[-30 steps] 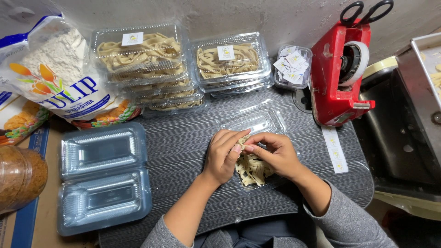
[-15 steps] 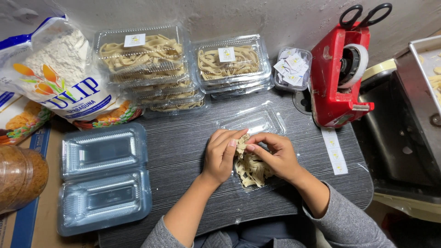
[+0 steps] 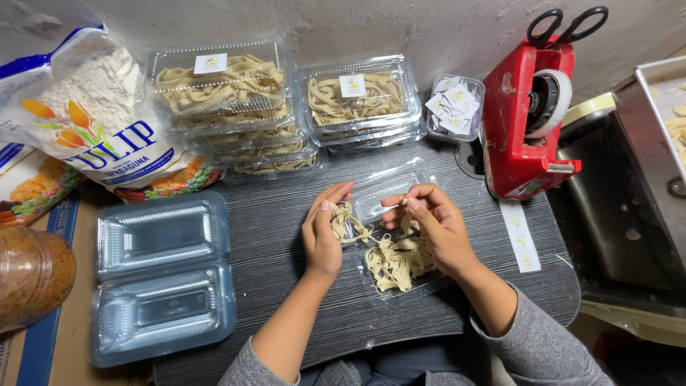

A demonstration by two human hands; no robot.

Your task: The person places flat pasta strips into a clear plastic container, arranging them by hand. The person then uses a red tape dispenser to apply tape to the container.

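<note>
Holding a few pale dough strips (image 3: 343,223) pinched in the left hand (image 3: 323,230) just left of the open clear clamshell box (image 3: 389,236), the right hand (image 3: 432,225) closed on more strips above it, the person would do well laying them loosely and evenly inside.

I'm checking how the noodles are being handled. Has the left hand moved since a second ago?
Yes. The left hand has drawn left, away from the right hand, judged against the open clear box.
</note>
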